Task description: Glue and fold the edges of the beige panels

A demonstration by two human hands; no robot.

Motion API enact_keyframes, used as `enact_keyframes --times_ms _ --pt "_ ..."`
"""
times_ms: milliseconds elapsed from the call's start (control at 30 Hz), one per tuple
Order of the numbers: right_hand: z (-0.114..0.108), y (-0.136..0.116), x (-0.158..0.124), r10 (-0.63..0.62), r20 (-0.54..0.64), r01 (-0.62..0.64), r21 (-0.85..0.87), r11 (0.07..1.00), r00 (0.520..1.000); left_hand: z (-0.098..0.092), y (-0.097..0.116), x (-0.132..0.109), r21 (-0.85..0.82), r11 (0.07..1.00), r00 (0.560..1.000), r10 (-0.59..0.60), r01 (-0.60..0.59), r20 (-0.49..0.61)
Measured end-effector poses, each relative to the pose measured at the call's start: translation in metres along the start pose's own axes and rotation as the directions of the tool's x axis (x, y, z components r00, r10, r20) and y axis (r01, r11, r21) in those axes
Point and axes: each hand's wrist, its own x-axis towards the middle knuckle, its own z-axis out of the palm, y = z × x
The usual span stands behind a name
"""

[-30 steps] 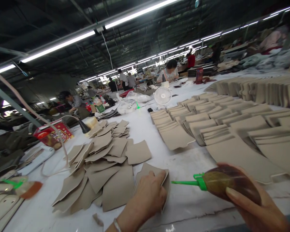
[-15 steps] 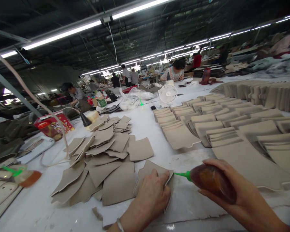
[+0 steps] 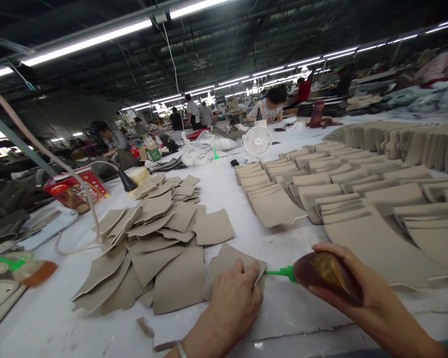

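Observation:
My left hand [image 3: 234,299] lies flat with fingers pressed on a tan cut piece [image 3: 224,261] at the near edge of the white table [image 3: 216,199]. My right hand [image 3: 362,293] is wrapped round a brown squeeze bottle [image 3: 324,276] with a green nozzle [image 3: 280,272]. The nozzle tip points left and reaches the right edge of the piece under my left hand.
A loose heap of tan pieces [image 3: 153,238] spreads to the left. Overlapped rows of larger tan pieces [image 3: 343,199] fill the right side. A small white fan [image 3: 257,141], a red box [image 3: 74,189] and a second bottle [image 3: 26,271] stand around. Other people work at tables behind.
My right hand brought the bottle leftward until its nozzle met the piece. My left hand stayed on that piece, sliding slightly.

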Motion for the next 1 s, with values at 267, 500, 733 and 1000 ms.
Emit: enact_keyframes --times_ms 267,500,733,1000 --pt "0.004 0.014 -0.006 0.064 -0.018 -0.063 0.049 0.997 0.998 0.004 -0.003 -0.001 0.003 1.000 1.000 0.012 -0.012 -0.006" --pt "0.006 0.018 -0.015 0.130 0.021 -0.131 0.132 0.982 0.991 -0.009 -0.007 -0.004 -0.037 0.996 0.997 0.077 -0.076 0.029" --pt "0.009 0.015 -0.023 0.090 0.086 -0.104 0.168 0.980 0.992 -0.006 -0.012 -0.005 -0.083 0.991 0.994 0.107 -0.104 0.031" --pt "0.016 -0.003 -0.036 0.204 0.064 -0.214 0.251 0.944 0.977 -0.003 -0.017 -0.006 -0.129 0.985 0.992 0.123 -0.118 0.032"
